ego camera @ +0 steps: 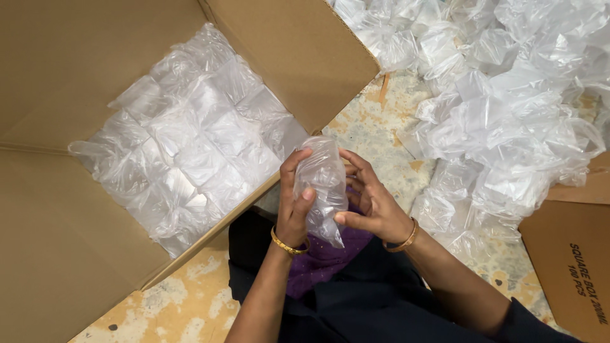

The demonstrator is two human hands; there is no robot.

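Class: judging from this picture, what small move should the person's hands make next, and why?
Probably carry the clear bagged pack, held between left hand and right hand, left into the open cardboard box, since similar packs already lie there in rows.

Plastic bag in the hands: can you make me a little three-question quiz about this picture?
1. True or false: both hands hold the clear plastic packet.
2. Where are the packed packets? A) in the open cardboard box B) on a shelf
3. Which side of the picture has the loose pile of packets?

Key: 1. True: left hand and right hand both grip it. 2. A. 3. The right side, on the floor.
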